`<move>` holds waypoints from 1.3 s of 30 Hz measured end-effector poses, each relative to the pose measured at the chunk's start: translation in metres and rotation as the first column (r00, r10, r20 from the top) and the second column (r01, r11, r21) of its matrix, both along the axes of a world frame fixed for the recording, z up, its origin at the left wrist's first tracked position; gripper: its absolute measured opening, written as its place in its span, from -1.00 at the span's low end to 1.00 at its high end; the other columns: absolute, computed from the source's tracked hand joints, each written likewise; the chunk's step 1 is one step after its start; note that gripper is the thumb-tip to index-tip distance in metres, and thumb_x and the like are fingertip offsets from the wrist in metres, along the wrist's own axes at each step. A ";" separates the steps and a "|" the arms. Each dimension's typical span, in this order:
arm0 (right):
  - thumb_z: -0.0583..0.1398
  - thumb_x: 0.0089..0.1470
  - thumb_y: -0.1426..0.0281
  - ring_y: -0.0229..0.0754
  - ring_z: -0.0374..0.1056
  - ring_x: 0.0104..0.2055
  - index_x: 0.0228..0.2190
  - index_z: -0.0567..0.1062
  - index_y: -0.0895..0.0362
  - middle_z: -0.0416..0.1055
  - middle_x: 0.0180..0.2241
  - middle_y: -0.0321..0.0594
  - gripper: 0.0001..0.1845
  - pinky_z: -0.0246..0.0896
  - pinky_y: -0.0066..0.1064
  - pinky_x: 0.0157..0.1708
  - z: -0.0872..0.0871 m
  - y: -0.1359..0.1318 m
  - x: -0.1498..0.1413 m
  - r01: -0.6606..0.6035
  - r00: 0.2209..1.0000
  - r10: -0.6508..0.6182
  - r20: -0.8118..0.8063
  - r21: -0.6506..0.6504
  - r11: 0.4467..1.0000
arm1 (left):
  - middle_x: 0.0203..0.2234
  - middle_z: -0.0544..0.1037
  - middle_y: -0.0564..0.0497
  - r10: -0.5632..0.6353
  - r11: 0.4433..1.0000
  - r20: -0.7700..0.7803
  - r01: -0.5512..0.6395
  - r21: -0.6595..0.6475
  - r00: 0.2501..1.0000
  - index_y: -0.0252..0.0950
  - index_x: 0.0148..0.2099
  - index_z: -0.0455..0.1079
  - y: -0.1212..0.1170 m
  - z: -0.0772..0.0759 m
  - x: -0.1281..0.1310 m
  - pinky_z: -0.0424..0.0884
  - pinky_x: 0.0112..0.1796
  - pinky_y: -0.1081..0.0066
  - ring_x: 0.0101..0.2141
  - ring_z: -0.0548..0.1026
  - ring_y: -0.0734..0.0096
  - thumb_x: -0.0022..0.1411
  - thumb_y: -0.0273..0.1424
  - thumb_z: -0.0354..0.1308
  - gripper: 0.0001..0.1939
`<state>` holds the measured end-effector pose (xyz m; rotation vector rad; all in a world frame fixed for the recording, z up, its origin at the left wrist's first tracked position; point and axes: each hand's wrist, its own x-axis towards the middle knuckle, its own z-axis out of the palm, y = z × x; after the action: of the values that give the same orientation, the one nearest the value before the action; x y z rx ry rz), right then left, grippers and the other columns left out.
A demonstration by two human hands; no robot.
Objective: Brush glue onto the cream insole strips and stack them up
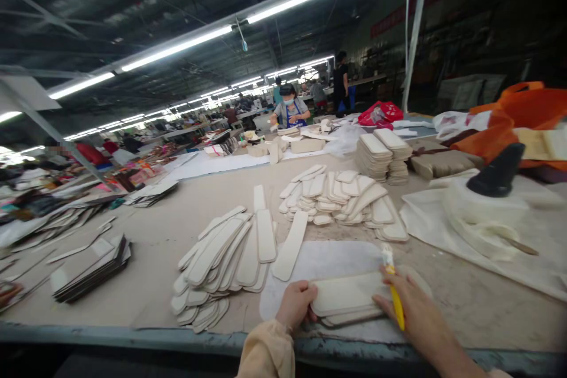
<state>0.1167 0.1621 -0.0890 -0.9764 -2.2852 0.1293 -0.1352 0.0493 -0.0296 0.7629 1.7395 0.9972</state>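
Note:
My left hand (296, 303) grips the left end of a small stack of flat beige insole pieces (348, 298) lying on a white sheet (328, 263) at the table's front edge. My right hand (410, 307) rests on the right end of that stack and holds a yellow-handled brush (393, 286), its bristles pointing away from me. A fanned pile of long beige strips (225, 260) lies just to the left. Another heap of insole pieces (343, 198) sits behind the sheet.
Neat stacks of insoles (383, 156) stand further back. A glue tub with a black funnel-shaped top (496, 198) sits on white cloth at right, orange bags (518, 115) behind it. Dark card stacks (91, 269) lie at left. A masked person (290, 107) works at the table's far end.

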 end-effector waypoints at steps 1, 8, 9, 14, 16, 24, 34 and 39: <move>0.12 0.09 0.06 0.08 0.39 -0.02 -0.19 0.34 0.07 0.43 -0.02 -0.05 -0.62 0.19 0.06 0.07 0.001 0.001 0.002 0.024 0.999 -0.023 -0.033 0.032 0.999 | -0.84 0.26 0.19 0.003 1.000 0.002 -0.003 0.015 1.000 -0.28 -0.53 0.28 -0.001 0.004 0.000 -0.03 -0.77 0.54 -0.81 0.22 0.58 -0.05 0.00 0.11 -0.59; 0.02 0.09 -0.07 0.12 0.43 -0.09 -0.19 0.31 0.10 0.44 -0.05 0.01 -0.49 0.41 -0.12 -0.20 0.043 -0.007 0.018 0.203 0.942 -0.191 -0.276 0.015 0.979 | -0.84 0.24 0.17 0.034 0.985 0.046 -0.041 0.165 0.998 -0.35 -0.60 0.34 -0.006 0.077 -0.031 -0.07 -0.77 0.56 -0.80 0.18 0.63 -0.05 -0.15 0.24 -0.64; 0.01 0.10 -0.06 0.11 0.44 -0.10 -0.19 0.31 0.10 0.44 -0.05 0.01 -0.50 0.41 -0.15 -0.22 0.048 -0.009 0.019 0.211 0.935 -0.201 -0.291 0.003 0.977 | -0.82 0.26 0.17 0.056 0.978 0.054 -0.066 0.197 0.997 -0.36 -0.57 0.36 -0.005 0.093 -0.043 -0.04 -0.76 0.57 -0.79 0.19 0.64 -0.05 -0.17 0.25 -0.66; 0.06 0.11 0.02 0.04 0.44 -0.09 -0.19 0.30 0.08 0.44 -0.03 -0.05 -0.59 0.36 -0.19 -0.11 0.050 -0.014 0.021 0.219 0.920 -0.211 -0.331 -0.012 0.976 | -0.70 0.36 0.18 0.281 0.881 0.115 -0.304 0.362 0.953 -0.34 -0.39 0.38 -0.008 0.157 -0.123 0.09 -0.72 0.65 -0.72 0.26 0.67 0.03 -0.27 0.24 -0.78; 0.07 0.11 0.04 0.03 0.43 -0.07 -0.19 0.30 0.08 0.43 -0.02 -0.07 -0.60 0.34 -0.19 -0.08 0.046 -0.013 0.021 0.218 0.915 -0.212 -0.343 -0.022 0.976 | -0.65 0.40 0.17 0.414 0.813 0.146 -0.437 0.385 0.898 -0.32 -0.34 0.35 -0.015 0.164 -0.151 0.18 -0.69 0.67 -0.70 0.31 0.68 0.11 -0.34 0.18 -0.85; 0.07 0.16 0.14 -0.03 0.40 -0.02 -0.10 0.34 0.09 0.45 -0.08 -0.10 -0.64 0.34 -0.24 -0.06 0.049 -0.016 0.026 0.177 0.907 -0.214 -0.364 -0.132 0.975 | -0.62 0.52 -0.06 0.635 0.754 0.177 -0.653 0.068 0.752 -0.42 -0.36 0.36 -0.071 0.104 -0.170 0.35 -0.63 0.59 -0.65 0.46 0.52 0.27 -0.36 0.00 -0.75; 0.02 0.21 0.28 -0.05 0.41 -0.06 -0.11 0.34 0.11 0.46 -0.13 -0.07 -0.74 0.32 -0.21 -0.06 0.048 -0.011 0.032 0.263 0.879 -0.329 -0.346 -0.225 0.938 | 0.05 0.46 -0.14 0.033 0.933 -0.658 0.213 0.291 0.753 -0.25 0.06 0.37 -0.055 -0.020 -0.037 0.34 0.06 0.08 0.05 0.41 0.06 0.03 -0.14 0.21 -0.45; 0.02 0.19 0.28 0.01 0.43 -0.08 -0.07 0.28 0.13 0.44 -0.10 -0.01 -0.70 0.36 -0.17 -0.14 0.026 0.000 0.039 0.343 0.892 -0.392 -0.224 -0.229 0.911 | 0.19 0.27 -0.26 -0.056 0.832 -0.835 0.488 0.264 0.547 -0.33 0.21 0.22 -0.021 -0.040 0.009 0.27 0.10 0.05 0.17 0.24 0.05 0.09 -0.26 0.19 -0.36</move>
<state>0.1561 0.1619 -0.0633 -1.3848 -1.8308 0.2951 -0.1259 0.0278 -0.0697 2.0304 2.0027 0.9010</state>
